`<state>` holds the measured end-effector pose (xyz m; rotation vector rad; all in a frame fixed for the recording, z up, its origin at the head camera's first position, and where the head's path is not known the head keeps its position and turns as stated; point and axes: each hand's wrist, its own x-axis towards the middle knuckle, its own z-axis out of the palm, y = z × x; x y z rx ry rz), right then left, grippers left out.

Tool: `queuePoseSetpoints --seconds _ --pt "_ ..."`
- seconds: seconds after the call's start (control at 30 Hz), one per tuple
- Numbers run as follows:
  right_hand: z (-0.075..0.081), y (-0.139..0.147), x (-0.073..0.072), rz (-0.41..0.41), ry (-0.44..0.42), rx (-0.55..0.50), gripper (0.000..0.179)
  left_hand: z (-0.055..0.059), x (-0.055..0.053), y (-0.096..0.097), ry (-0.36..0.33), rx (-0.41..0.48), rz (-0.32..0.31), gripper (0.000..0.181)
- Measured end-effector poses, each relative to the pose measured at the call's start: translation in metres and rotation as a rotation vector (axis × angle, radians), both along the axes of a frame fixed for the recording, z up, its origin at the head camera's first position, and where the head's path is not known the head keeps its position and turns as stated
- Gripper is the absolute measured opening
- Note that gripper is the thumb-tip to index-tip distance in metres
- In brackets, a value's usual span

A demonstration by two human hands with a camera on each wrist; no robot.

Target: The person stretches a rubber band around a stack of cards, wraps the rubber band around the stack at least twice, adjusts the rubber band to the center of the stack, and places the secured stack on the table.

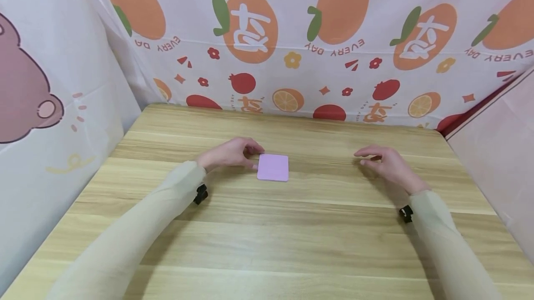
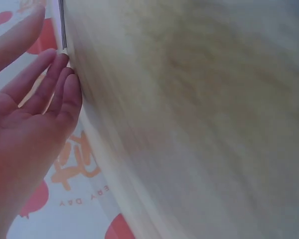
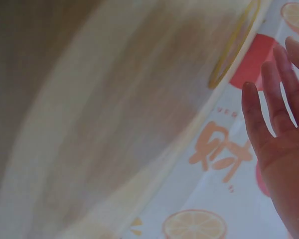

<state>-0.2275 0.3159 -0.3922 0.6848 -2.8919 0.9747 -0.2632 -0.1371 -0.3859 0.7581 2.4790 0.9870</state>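
Note:
A thin lilac square [image 1: 273, 167] with rounded corners lies flat on the wooden table. My left hand [image 1: 233, 152] is at its left side, the fingertips by the upper left corner and the thumb by the left edge. In the left wrist view, that hand [image 2: 37, 114] shows bent fingers with the thumb held apart, and the square's thin dark edge [image 2: 64, 25] runs just past the fingertips. Well to the right, my right hand [image 1: 385, 164] hovers low over the table with nothing in it. Its fingers [image 3: 255, 112] are spread and nearly straight in the right wrist view.
The light wooden table [image 1: 258, 249] fills the lower view. Behind it hangs a fruit-print cloth [image 1: 292, 59]; a bear-print cloth [image 1: 62, 59] stands at the left and a pale panel [image 1: 500, 147] at the right. Both sleeves carry small black wrist pieces [image 1: 201, 194].

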Motion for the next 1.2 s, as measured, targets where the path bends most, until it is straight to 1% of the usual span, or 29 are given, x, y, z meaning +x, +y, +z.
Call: queuePoseSetpoints --seconds 0.17,0.3,0.33,0.47,0.57,0.7,0.8,1.0,1.1,1.2 --pt "-0.002 0.011 -0.01 -0.03 -0.056 0.043 0.022 0.002 0.003 0.01 0.003 -0.005 -0.042 0.054" --pt "-0.006 0.016 -0.019 -0.032 -0.09 0.051 0.021 0.001 0.007 0.015 0.011 -0.018 -0.039 0.062" --pt "-0.007 0.017 -0.021 -0.028 -0.092 0.051 0.02 0.001 0.008 0.016 0.022 -0.026 -0.039 0.064" --pt "-0.009 0.021 -0.027 -0.02 -0.084 0.081 0.019 -0.001 0.012 0.021 0.098 -0.062 -0.079 0.073" --pt "-0.01 0.024 -0.029 -0.031 -0.091 0.108 0.018 -0.001 0.015 0.024 0.16 -0.092 -0.108 0.075" --pt "-0.011 0.024 -0.031 -0.035 -0.107 0.123 0.015 -0.003 0.016 0.026 0.186 -0.126 -0.105 0.075" --pt "-0.012 0.024 -0.032 -0.035 -0.11 0.122 0.013 -0.003 0.016 0.027 0.185 -0.139 -0.103 0.075" --pt "-0.014 0.023 -0.032 -0.049 -0.125 0.103 0.007 -0.002 0.016 0.029 0.159 -0.164 -0.089 0.072" --pt "-0.013 0.021 -0.032 -0.047 -0.127 0.106 0.006 -0.001 0.016 0.029 0.154 -0.16 -0.083 0.071" --pt "-0.015 0.02 -0.032 -0.036 -0.123 0.115 0.004 -0.002 0.016 0.029 0.148 -0.138 -0.085 0.07"
